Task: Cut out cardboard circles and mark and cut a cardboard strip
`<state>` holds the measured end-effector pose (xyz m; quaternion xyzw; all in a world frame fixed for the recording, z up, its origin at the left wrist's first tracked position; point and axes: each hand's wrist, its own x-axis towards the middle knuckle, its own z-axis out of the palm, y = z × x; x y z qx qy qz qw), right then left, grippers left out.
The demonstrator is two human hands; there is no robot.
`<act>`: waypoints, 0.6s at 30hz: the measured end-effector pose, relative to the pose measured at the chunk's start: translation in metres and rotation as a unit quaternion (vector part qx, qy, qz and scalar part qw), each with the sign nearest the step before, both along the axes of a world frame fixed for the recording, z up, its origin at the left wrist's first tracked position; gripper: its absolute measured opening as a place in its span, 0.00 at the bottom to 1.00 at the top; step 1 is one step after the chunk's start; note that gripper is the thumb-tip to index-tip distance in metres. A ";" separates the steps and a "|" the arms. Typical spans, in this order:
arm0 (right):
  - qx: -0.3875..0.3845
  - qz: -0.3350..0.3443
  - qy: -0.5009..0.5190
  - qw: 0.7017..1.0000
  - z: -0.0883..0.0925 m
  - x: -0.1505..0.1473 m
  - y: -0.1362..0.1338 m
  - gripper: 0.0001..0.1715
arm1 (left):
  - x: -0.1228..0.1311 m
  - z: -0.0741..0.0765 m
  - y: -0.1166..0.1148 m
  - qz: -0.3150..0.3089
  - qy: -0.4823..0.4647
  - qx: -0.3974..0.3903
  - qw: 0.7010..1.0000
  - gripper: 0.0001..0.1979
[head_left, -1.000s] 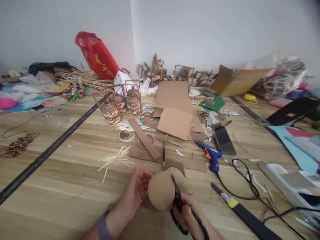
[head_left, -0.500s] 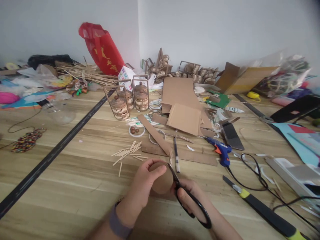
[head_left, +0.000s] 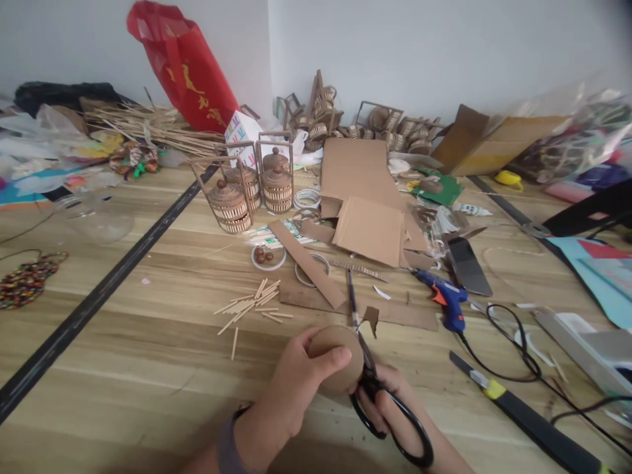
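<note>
My left hand (head_left: 309, 368) grips a round cardboard disc (head_left: 340, 378), its thumb lying across the top face. In my right hand (head_left: 395, 395) is a pair of black-handled scissors (head_left: 368, 368), with fingers through the loops. The blades point away from me and run along the disc's right edge. Just beyond the blade tips is a small torn-looking cardboard scrap (head_left: 370, 320). Past the hands lie a narrow cardboard strip (head_left: 306, 263) and a slim dark-handled brush or pen (head_left: 352, 296).
Small wooden sticks (head_left: 251, 303) lie left of the hands. To the right are a blue glue gun (head_left: 447, 299) with its looping cord and a utility knife (head_left: 523, 411), blade out. Small lidded baskets (head_left: 230, 204), cardboard sheets (head_left: 370, 230) and a red bag (head_left: 185, 72) stand farther back.
Both hands, the disc and the scissors have shifted slightly right. The cardboard scrap now shows apart from the disc, beyond the blades. The camera view has tilted and moved a little.
</note>
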<state>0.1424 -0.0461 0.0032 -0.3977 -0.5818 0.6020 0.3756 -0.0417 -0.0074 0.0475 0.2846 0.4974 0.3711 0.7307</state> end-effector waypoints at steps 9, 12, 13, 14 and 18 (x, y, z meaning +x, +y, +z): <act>0.004 0.001 -0.005 1.000 0.002 -0.001 0.000 0.38 | -0.003 0.017 0.004 -0.015 0.040 -0.028 0.999 0.29; -0.004 -0.002 0.005 1.000 0.000 -0.001 0.001 0.37 | -0.001 0.022 0.007 -0.024 0.057 -0.014 0.998 0.28; -0.005 -0.006 0.005 1.000 0.000 -0.001 0.001 0.37 | -0.001 0.023 0.008 -0.023 0.064 -0.012 0.998 0.28; -0.005 -0.008 0.004 1.000 0.001 -0.002 0.002 0.36 | -0.001 0.024 0.009 -0.021 0.072 -0.012 0.997 0.28; -0.003 -0.006 0.001 1.000 0.005 -0.004 0.003 0.37 | -0.002 0.027 0.012 -0.032 0.079 -0.012 0.996 0.27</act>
